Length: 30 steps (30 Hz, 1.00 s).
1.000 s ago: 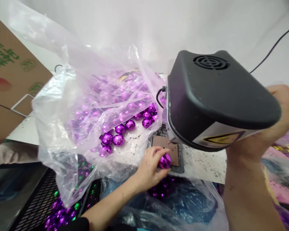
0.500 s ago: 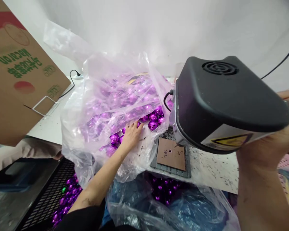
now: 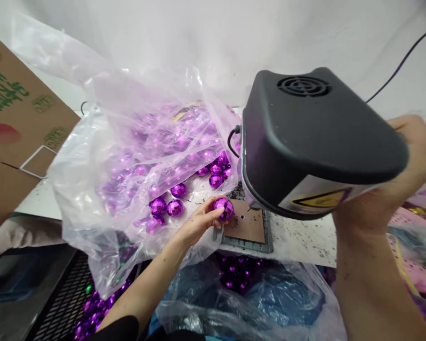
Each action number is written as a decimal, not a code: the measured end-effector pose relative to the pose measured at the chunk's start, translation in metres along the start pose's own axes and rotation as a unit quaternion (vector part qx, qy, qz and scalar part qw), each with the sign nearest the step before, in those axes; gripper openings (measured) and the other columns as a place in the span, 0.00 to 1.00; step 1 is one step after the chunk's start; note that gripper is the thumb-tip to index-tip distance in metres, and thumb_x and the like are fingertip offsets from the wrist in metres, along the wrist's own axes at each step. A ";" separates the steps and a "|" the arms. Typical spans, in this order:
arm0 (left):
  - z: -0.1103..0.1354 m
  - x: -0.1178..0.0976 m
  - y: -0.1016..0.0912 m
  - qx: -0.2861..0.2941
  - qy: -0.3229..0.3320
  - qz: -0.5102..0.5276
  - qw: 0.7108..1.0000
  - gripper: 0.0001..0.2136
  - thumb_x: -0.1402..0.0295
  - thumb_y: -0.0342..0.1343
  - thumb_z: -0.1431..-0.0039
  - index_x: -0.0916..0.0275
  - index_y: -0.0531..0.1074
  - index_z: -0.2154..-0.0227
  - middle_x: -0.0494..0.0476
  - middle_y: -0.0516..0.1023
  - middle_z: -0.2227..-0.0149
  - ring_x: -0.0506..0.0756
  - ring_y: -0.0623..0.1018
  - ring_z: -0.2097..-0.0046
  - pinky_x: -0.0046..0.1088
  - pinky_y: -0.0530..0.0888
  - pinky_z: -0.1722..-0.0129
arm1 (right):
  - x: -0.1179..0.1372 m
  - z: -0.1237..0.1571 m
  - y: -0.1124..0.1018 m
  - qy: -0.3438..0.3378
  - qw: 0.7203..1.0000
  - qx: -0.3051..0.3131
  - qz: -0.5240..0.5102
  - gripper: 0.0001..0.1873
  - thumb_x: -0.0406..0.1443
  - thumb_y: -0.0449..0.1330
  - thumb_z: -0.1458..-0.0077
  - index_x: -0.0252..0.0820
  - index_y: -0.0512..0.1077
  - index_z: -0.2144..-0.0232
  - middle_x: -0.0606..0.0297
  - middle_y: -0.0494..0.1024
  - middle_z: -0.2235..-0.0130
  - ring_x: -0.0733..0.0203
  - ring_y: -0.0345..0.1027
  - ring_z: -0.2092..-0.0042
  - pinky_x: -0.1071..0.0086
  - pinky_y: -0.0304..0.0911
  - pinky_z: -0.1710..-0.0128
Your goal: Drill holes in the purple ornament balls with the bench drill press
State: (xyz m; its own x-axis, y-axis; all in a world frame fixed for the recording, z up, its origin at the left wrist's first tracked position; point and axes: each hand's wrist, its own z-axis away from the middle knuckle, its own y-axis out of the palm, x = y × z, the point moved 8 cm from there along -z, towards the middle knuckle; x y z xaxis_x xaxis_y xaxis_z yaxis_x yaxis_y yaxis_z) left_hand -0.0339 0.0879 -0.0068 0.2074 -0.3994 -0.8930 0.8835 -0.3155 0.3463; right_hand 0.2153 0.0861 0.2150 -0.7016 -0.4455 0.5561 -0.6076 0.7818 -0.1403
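Observation:
My left hand [image 3: 199, 221] pinches one shiny purple faceted ball [image 3: 223, 207] at the left edge of a brown pad in a grey frame [image 3: 250, 227] on the white table. Right above that pad hangs the black-hooded machine head [image 3: 312, 142]. My right hand [image 3: 404, 180] is wrapped round a part behind the hood's right end; what it grips is hidden. Several more purple balls [image 3: 173, 204] lie in the open clear plastic bag [image 3: 128, 156] just left of my left hand.
A cardboard box [image 3: 17, 118] leans at the far left. Below the table edge a blue plastic bag [image 3: 255, 289] holds more purple balls, and a black mesh crate [image 3: 64, 303] sits lower left. A black cable [image 3: 401, 61] runs off upper right.
My left hand dropped the first ball, reached into the clear bag, and has come back to the pad's left edge holding another purple ball. My right hand stays at the machine.

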 end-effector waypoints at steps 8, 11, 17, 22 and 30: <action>-0.014 0.005 0.024 -0.031 0.107 -0.272 0.956 0.19 0.57 0.62 0.39 0.61 0.72 0.48 0.60 0.78 0.49 0.59 0.77 0.49 0.38 0.74 0.49 | 0.007 -0.001 0.001 0.006 1.000 0.019 -0.022 0.25 0.50 0.54 0.37 0.33 0.68 0.72 0.71 0.59 0.77 0.76 0.50 0.72 0.76 0.48 0.70; -0.012 -0.001 0.035 -0.046 0.146 -0.368 0.917 0.16 0.61 0.62 0.38 0.61 0.72 0.50 0.62 0.77 0.47 0.62 0.76 0.45 0.46 0.71 0.42 | 0.009 -0.001 0.002 0.003 1.000 0.019 -0.024 0.27 0.52 0.54 0.37 0.33 0.68 0.72 0.71 0.59 0.77 0.76 0.50 0.72 0.76 0.47 0.71; -0.010 -0.002 0.053 -0.071 0.196 -0.493 0.845 0.16 0.64 0.63 0.39 0.60 0.73 0.50 0.65 0.75 0.46 0.66 0.76 0.45 0.47 0.73 0.45 | 0.009 0.000 0.002 -0.004 1.000 0.023 -0.016 0.28 0.53 0.53 0.36 0.32 0.69 0.70 0.70 0.64 0.75 0.77 0.53 0.72 0.76 0.48 0.70; -0.018 0.011 0.053 -0.092 0.237 -0.478 0.841 0.18 0.61 0.64 0.41 0.59 0.73 0.49 0.64 0.77 0.48 0.67 0.74 0.44 0.51 0.69 0.41 | 0.007 0.003 0.000 -0.013 1.000 0.021 0.002 0.24 0.50 0.53 0.35 0.33 0.70 0.68 0.70 0.67 0.72 0.76 0.56 0.69 0.76 0.49 0.67; -0.019 0.013 0.056 -0.050 0.212 -0.459 0.861 0.18 0.62 0.63 0.41 0.57 0.73 0.49 0.62 0.78 0.48 0.66 0.73 0.42 0.57 0.60 0.33 | 0.011 0.007 -0.004 -0.009 1.000 0.022 0.002 0.23 0.50 0.52 0.34 0.34 0.68 0.68 0.69 0.63 0.71 0.76 0.54 0.68 0.73 0.50 0.65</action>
State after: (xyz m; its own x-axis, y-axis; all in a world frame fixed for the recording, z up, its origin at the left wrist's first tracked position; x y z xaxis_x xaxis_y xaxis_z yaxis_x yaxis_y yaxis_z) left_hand 0.0265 0.0817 -0.0043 -0.4816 0.3368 -0.8091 0.7842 -0.2465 -0.5694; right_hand 0.2074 0.0747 0.2163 -0.7111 -0.4498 0.5404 -0.6197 0.7641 -0.1795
